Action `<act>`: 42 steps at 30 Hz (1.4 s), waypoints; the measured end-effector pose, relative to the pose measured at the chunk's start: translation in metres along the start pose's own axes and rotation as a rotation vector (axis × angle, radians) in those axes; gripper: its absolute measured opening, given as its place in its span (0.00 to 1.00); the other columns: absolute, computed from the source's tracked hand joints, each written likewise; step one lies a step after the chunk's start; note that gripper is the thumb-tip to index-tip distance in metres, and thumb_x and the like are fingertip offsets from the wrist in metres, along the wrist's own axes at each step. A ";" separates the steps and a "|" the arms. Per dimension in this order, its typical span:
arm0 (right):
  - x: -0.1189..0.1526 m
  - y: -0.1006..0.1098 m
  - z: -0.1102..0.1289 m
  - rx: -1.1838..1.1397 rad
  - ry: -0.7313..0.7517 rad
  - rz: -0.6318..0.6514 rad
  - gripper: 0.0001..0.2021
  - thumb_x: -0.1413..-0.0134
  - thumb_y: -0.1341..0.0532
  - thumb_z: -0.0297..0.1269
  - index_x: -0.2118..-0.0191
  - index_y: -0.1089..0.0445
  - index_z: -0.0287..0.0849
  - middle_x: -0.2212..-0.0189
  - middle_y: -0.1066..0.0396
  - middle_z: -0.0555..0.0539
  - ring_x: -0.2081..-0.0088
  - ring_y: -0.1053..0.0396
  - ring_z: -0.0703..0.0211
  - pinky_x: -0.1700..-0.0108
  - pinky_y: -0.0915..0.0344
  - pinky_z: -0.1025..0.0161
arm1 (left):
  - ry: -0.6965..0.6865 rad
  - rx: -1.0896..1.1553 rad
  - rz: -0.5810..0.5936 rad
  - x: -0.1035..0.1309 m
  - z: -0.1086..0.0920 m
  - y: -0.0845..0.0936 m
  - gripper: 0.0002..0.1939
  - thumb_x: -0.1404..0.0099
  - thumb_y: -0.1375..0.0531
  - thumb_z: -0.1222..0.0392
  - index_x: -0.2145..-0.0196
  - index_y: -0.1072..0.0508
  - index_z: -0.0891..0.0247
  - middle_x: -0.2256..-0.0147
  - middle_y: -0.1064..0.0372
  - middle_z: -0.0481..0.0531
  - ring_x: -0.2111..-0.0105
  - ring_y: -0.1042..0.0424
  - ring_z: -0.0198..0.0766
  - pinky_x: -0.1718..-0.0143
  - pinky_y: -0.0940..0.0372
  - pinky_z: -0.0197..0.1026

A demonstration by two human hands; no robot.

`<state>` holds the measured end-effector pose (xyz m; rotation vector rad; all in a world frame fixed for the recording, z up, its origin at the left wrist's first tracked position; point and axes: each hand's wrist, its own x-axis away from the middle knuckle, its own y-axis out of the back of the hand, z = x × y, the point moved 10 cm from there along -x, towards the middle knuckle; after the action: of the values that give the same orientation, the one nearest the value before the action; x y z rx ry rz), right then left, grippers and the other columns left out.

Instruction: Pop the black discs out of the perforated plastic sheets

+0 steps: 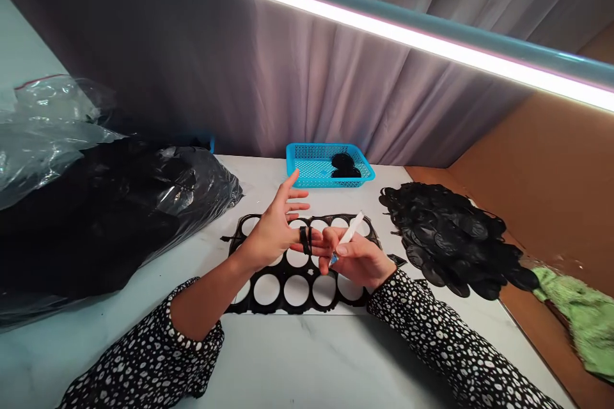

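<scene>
My left hand (pixel 278 227) is raised with its fingers spread over a black sheet (pixel 281 281) with rows of round holes. A thin black band (pixel 305 239) loops round a finger between my two hands; which hand bears it is hard to tell. My right hand (pixel 357 255) grips a white pen-like tool (pixel 352 228), its pointed end aimed down and to the left. Both hands meet above the middle of the sheet, which lies on the white table.
A blue basket (pixel 307 183) holding black pieces stands behind the sheet. At the right is a heap of black discs (pixel 451 230), with a green cloth (pixel 575 307) beyond. A large plastic bag (pixel 158 204) of black material fills the left. A lamp (pixel 407 32) hangs overhead.
</scene>
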<state>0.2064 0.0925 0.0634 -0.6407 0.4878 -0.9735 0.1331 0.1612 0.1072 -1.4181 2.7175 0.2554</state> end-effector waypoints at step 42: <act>-0.037 0.091 0.009 0.723 0.016 -0.542 0.12 0.53 0.32 0.40 0.73 0.34 0.40 0.66 0.23 0.45 0.68 0.30 0.61 0.67 0.35 0.65 | -0.211 -1.053 0.122 0.076 0.084 -0.005 0.31 0.35 0.36 0.52 0.40 0.36 0.69 0.37 0.43 0.69 0.35 0.45 0.56 0.37 0.45 0.59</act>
<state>0.2486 0.1638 0.0104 -0.0972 -0.0571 -1.5591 0.0917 0.1121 0.0135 -1.1976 2.5160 1.9126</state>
